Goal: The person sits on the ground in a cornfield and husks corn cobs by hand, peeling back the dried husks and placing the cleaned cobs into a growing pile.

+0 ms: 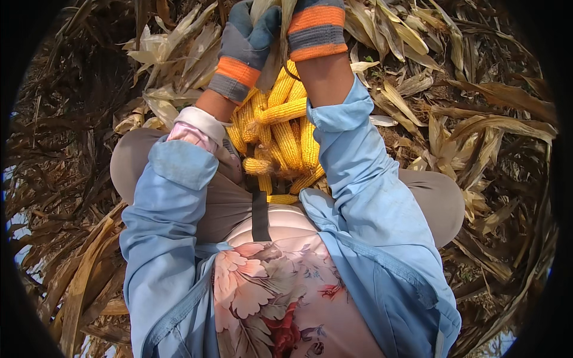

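My left hand point(253, 31), in a grey-blue work glove with an orange-striped cuff, grips a dry corn husk point(271, 67) between thumb and fingers at the top edge. Beside it is my right hand point(316, 27) in a matching glove. Its fingers are cut off by the top of the picture, so its hold is hidden. The husk leaves hang down between both gloves. Under my wrists, between my legs, lies a pile of husked yellow corn ears point(286, 134), some with silk at their ends.
Loose pale husks point(172, 49) lie beyond the pile on the left, with more husks point(403, 31) at the upper right. Dry corn stalks and leaves point(506, 121) cover the ground around me. My bent knees point(134, 161) flank the ears. A black strap point(260, 217) hangs at my waist.
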Tool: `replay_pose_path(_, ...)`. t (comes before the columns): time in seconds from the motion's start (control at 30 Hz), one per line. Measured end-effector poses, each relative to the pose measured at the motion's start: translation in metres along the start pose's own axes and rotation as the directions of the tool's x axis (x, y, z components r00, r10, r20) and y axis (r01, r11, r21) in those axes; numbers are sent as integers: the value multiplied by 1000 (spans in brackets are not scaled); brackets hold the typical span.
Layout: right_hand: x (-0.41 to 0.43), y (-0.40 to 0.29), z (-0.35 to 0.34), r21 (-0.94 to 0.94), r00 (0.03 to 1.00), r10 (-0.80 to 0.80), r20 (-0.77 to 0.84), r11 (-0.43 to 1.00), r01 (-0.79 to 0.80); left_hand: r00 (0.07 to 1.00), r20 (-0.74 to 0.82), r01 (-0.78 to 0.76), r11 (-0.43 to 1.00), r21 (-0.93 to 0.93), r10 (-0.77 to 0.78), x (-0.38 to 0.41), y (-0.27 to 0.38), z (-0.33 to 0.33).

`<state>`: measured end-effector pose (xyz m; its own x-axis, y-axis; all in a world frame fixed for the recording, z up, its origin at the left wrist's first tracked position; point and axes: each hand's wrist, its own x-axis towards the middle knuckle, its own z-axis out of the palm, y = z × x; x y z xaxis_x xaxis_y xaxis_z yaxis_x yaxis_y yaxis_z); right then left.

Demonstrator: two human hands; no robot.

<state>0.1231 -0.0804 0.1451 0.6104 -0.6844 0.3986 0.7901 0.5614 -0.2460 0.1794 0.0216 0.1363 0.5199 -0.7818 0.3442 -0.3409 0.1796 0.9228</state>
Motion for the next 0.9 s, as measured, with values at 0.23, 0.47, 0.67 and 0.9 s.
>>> replay_pose_path(0.23,-10,10,5,17,999,25,-46,1000,-24,996,-18,90,996,18,-89,2,-7,-3)
replay_pose_path(0.47,-16,9,9,-17,997,37,-72,999,-38,998,-52,48,996,72,-44,5,-11,-6)
replay_pose_path(0.67,-17,9,10,-32,994,45,-95,998,-48,998,-64,34,994,107,-27,2,-10,-7)
replay_pose_path(0.9,-16,3,8,-143,988,16,-154,989,-38,993,-16,117,989,-87,-119,-1,-13,-8)
